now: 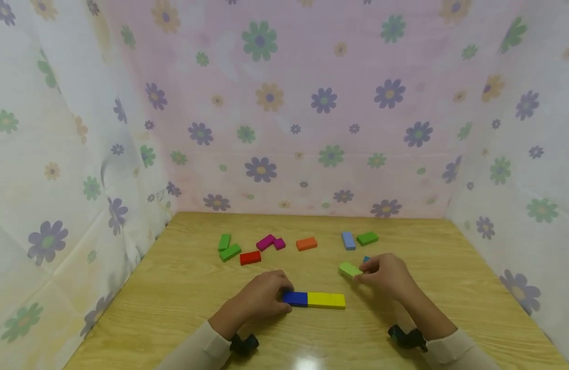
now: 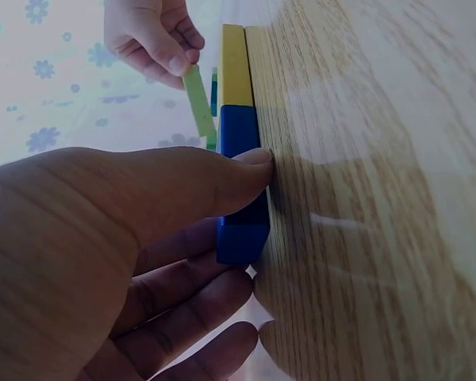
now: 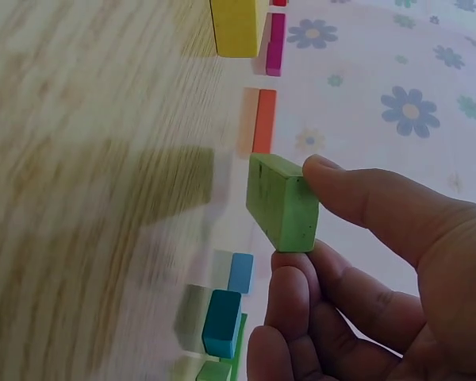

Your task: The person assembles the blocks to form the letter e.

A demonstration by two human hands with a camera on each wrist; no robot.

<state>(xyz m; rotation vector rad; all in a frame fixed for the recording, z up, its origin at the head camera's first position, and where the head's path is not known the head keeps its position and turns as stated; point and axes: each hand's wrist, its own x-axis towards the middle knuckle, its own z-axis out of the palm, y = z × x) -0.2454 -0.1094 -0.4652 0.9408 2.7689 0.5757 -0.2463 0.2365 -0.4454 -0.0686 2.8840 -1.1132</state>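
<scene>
My left hand (image 1: 262, 299) holds the dark blue block (image 1: 296, 299) at its left end, thumb on the near side and fingers on the far side. The blue block lies end to end with a longer yellow block (image 1: 326, 300), and the two make one straight row on the table. To the right and farther back, my right hand (image 1: 390, 277) pinches a light green block (image 3: 283, 202) by one end between thumb and fingers. In the right wrist view that block is lifted off the table, its shadow apart from it. A teal block (image 3: 222, 323) lies beyond, mostly hidden by the right hand in the head view.
Toward the back of the wooden table (image 1: 187, 308) lie green blocks (image 1: 230, 252), a red block (image 1: 250, 258), two magenta blocks (image 1: 265, 242), an orange block (image 1: 306, 243), a light blue block (image 1: 348, 240) and another green block (image 1: 367, 238). Flowered cloth (image 1: 294, 113) walls three sides.
</scene>
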